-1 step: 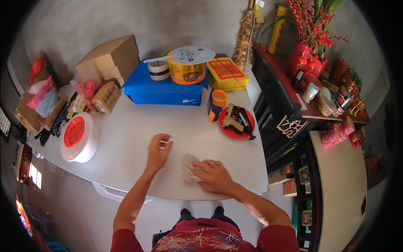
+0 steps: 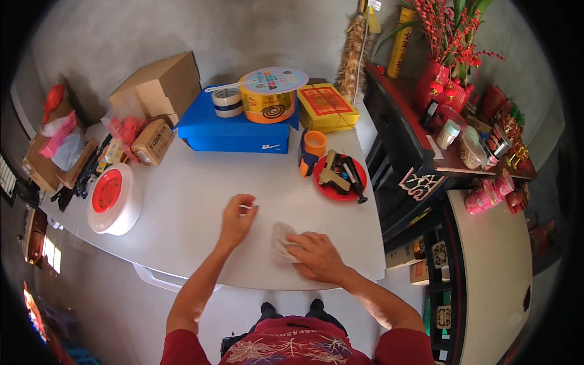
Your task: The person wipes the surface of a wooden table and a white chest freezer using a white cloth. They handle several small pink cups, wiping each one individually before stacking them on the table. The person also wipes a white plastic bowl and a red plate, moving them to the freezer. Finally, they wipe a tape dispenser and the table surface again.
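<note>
My right hand (image 2: 317, 257) lies over a crumpled whitish cloth (image 2: 281, 238) near the table's front edge, its fingers pressing the cloth to the tabletop. The cloth is slightly blurred, and part of it is hidden under the fingers. To its left, my left hand (image 2: 238, 220) hovers over the white table (image 2: 176, 225) with fingers curled toward the thumb. A small white bit shows between those fingertips, too small to name. Beyond the hands, a red plate (image 2: 331, 190) carries a tan gun-shaped tool (image 2: 333, 173) and several dark tools.
An orange and blue tape dispenser (image 2: 312, 149) stands beside the plate. Behind are a blue shoebox (image 2: 234, 137) bearing a tape roll (image 2: 227, 102) and yellow tub (image 2: 267, 106), plus a yellow box (image 2: 328, 106). A white round container (image 2: 125, 210) sits left; a dark cabinet (image 2: 401, 131) stands right.
Both hands have shifted slightly to the right, the cloth moving along with my right hand. Objects on the table keep their places.
</note>
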### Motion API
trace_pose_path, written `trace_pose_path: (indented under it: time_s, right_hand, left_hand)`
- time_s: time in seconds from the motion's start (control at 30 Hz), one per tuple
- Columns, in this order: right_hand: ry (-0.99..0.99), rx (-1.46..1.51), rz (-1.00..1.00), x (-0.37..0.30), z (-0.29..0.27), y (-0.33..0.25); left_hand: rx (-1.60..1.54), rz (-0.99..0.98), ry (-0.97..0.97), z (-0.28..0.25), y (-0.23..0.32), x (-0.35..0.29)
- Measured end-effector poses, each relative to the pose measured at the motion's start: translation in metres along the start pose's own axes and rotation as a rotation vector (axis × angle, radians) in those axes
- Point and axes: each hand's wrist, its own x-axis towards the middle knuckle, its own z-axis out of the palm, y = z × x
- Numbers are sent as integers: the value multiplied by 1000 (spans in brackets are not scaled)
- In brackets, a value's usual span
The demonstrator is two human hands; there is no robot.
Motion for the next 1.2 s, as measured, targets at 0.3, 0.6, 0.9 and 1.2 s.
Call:
trace_pose_path:
  time_s: [0.3, 0.6, 0.9, 1.2]
  right_hand:
    - [138, -133, 284, -108, -71, 53]
    - [162, -156, 218, -116, -72, 62]
    - [168, -111, 181, -114, -74, 65]
    - [130, -121, 133, -112, -74, 66]
  left_hand:
    - [-434, -728, -193, 150, 61, 27]
    - [-335, -700, -28, 196, 58, 43]
    - [-467, -725, -19, 172, 65, 19]
    - [-563, -703, -9, 73, 60, -32]
